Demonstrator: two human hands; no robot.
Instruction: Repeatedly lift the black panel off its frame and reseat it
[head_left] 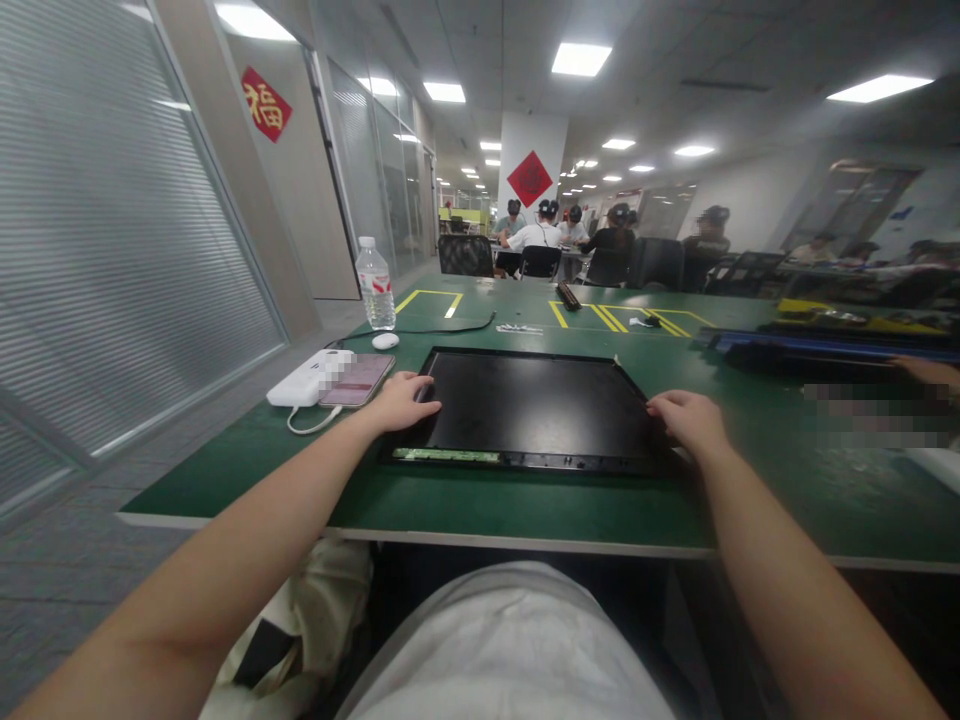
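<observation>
A flat black display panel (pixel 536 405) lies on the green table (pixel 480 500) in front of me, a strip of green circuit board showing along its near edge. My left hand (pixel 401 400) grips the panel's left edge with fingers curled over it. My right hand (pixel 690 420) holds the panel's right edge, its fingers bent onto the frame.
Left of the panel lie a phone (pixel 358 380) and a white power bank (pixel 309 380) with a cable. A water bottle (pixel 375 285) and white cap (pixel 385 341) stand further back. Black trays (pixel 825 350) sit at right, where another person's hand (pixel 930 372) shows. Several people sit at far tables.
</observation>
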